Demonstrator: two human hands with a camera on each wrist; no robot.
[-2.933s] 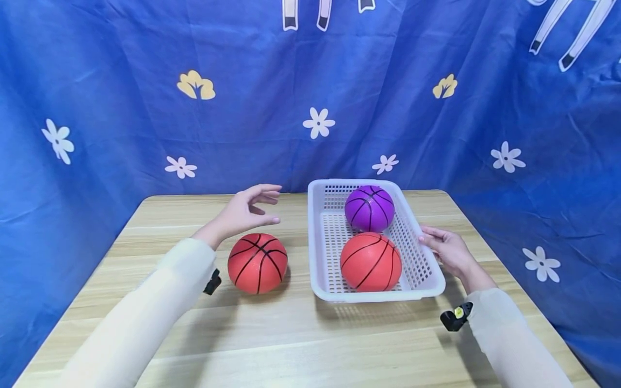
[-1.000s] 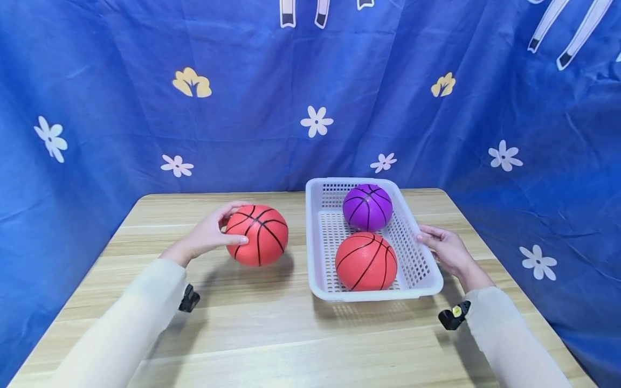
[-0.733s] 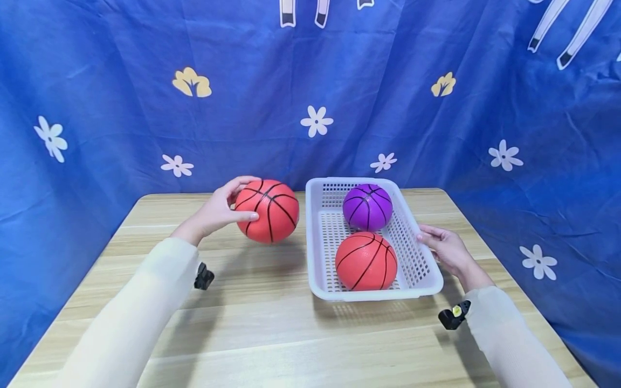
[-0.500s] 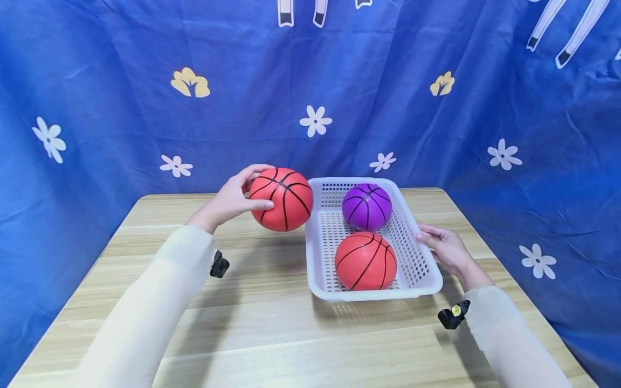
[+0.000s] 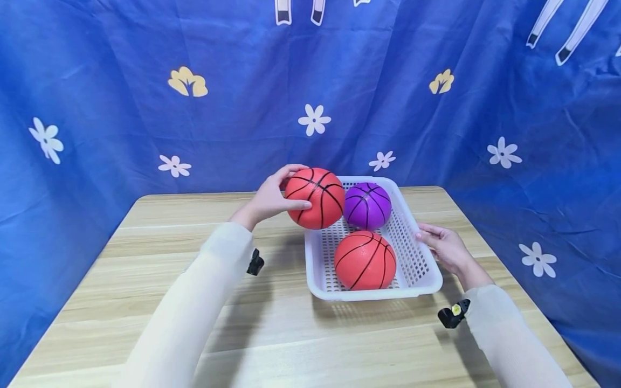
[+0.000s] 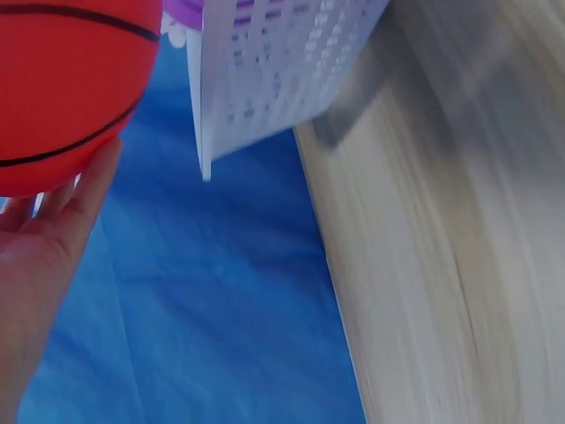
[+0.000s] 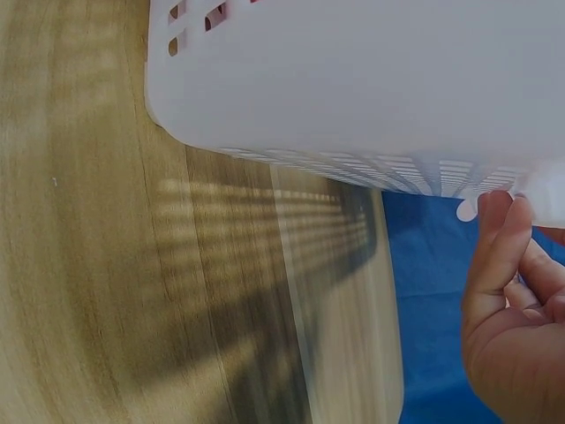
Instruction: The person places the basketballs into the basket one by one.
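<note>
My left hand [image 5: 271, 198] holds a red toy basketball [image 5: 322, 198] up over the left rim of a white plastic basket [image 5: 373, 295], thumb in front and fingers behind. In the left wrist view the fingers curve round the ball's edge, close to the basket wall [image 6: 256, 97]. Inside the basket sit a purple toy basketball [image 5: 367, 207] at the back and another red basketball [image 5: 365, 262] at the front. At the basket's right rim my right hand [image 5: 448, 252] pinches the edge; the right wrist view shows thumb and fingertips meeting there.
The basket stands on a light wooden table [image 5: 145, 280], right of the middle. Behind and beside the table hangs a blue curtain [image 5: 252, 129] with white flowers. Each sleeve cuff carries a small black camera [image 5: 454, 313].
My left hand has taken hold of the red basketball, raised it off the table and carried it right, over the basket's left rim. The right hand keeps its place at the basket.
</note>
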